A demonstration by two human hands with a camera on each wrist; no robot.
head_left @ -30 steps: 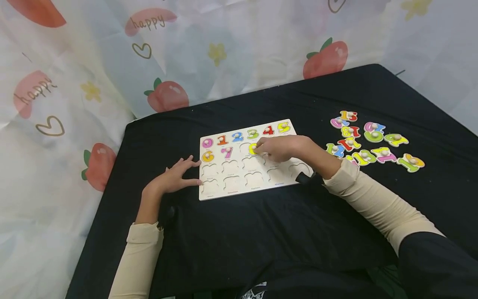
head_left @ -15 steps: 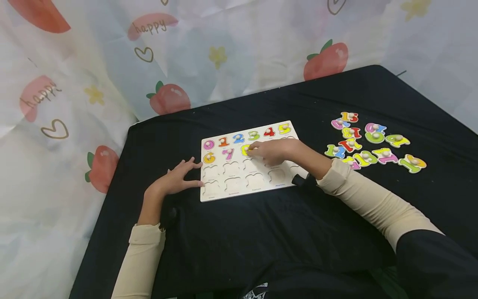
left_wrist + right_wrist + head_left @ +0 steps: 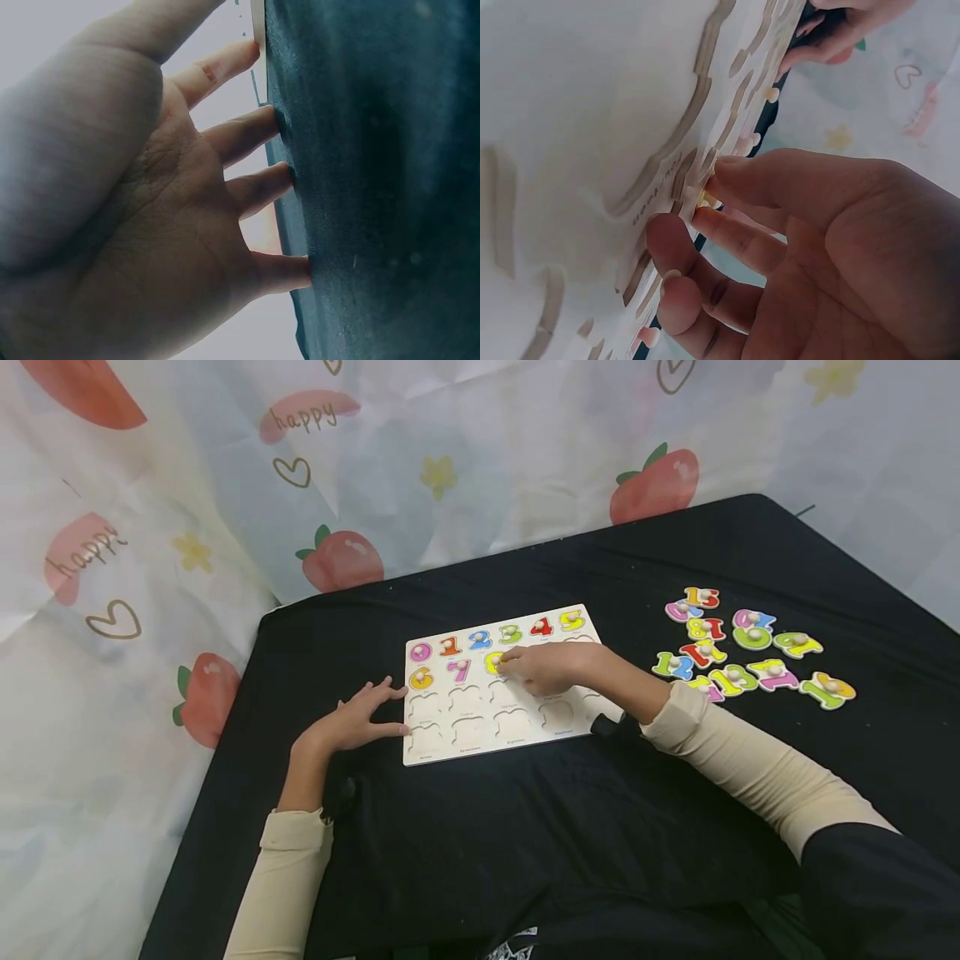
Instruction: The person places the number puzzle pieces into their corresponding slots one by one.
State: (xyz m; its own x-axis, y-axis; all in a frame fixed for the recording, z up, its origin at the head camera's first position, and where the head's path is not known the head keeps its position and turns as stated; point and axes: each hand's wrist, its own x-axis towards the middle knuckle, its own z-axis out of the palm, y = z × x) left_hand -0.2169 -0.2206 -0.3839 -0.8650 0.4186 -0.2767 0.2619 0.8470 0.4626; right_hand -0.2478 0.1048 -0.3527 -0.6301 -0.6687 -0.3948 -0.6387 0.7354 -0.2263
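Observation:
A pale wooden number puzzle board (image 3: 491,745) lies on the black cloth. My right hand (image 3: 546,668) pinches the yellow number 8 piece (image 3: 492,663) over the second row, just right of the pink 7 (image 3: 458,671). In the right wrist view, thumb and fingertips meet low at the board's surface, mostly covering the yellow piece (image 3: 710,199). My left hand (image 3: 348,720) is spread at the board's left edge, with thumb and index fingertip right at it. The left wrist view shows the other fingers (image 3: 255,191) straight, tips down on the cloth.
Pieces 0 to 5 fill the top row, with the orange 6 (image 3: 421,678) below at left. Shaped recesses (image 3: 513,722) show in the lower rows. Several two-digit pieces (image 3: 733,679) lie loosely heaped right of the board. A printed curtain (image 3: 480,460) hangs behind the table.
My right hand has moved slightly left with the yellow 8, bringing it beside the pink 7, then held nearly still. The left hand has stayed at the board's edge.

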